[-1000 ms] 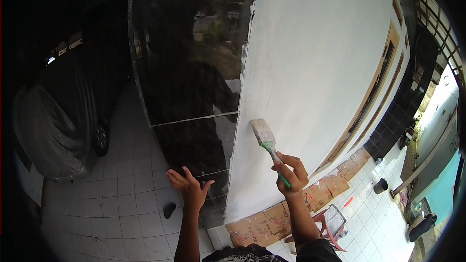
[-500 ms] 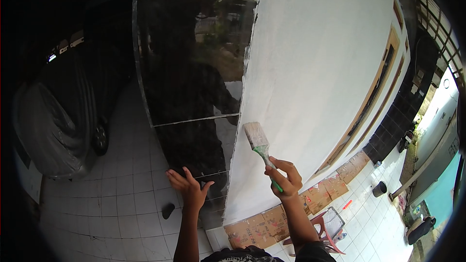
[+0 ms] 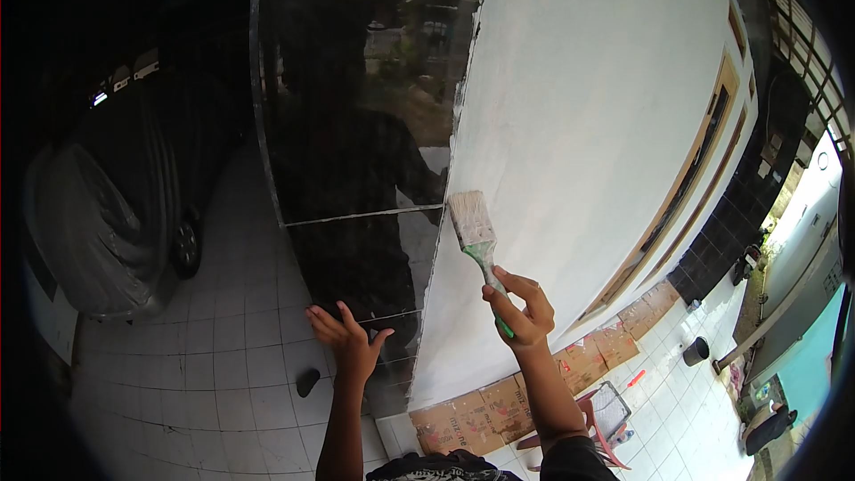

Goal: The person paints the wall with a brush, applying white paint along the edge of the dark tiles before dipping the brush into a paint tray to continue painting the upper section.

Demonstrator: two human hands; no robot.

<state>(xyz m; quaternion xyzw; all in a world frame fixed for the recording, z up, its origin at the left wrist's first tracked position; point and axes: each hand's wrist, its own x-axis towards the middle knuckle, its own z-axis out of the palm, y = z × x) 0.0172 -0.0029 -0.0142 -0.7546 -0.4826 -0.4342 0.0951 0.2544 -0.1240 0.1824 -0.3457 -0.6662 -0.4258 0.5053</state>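
Observation:
My right hand grips the green handle of a paintbrush, its pale bristles pointing up. The bristles are at the left edge of the white wall, right beside the border with the glossy black tiles. My left hand has its fingers spread and rests at the left edge of the tiled column, lower down. Nothing is held in it. The dark tiles reflect a person's outline.
Flattened cardboard lies along the wall's foot, near a red stool bearing a paint tray. A black bucket stands on the white floor tiles. To the left is a covered car; a wooden window frame is at right.
The paintbrush in my right hand has moved up a little along the wall's left edge. My left hand stays in about the same place.

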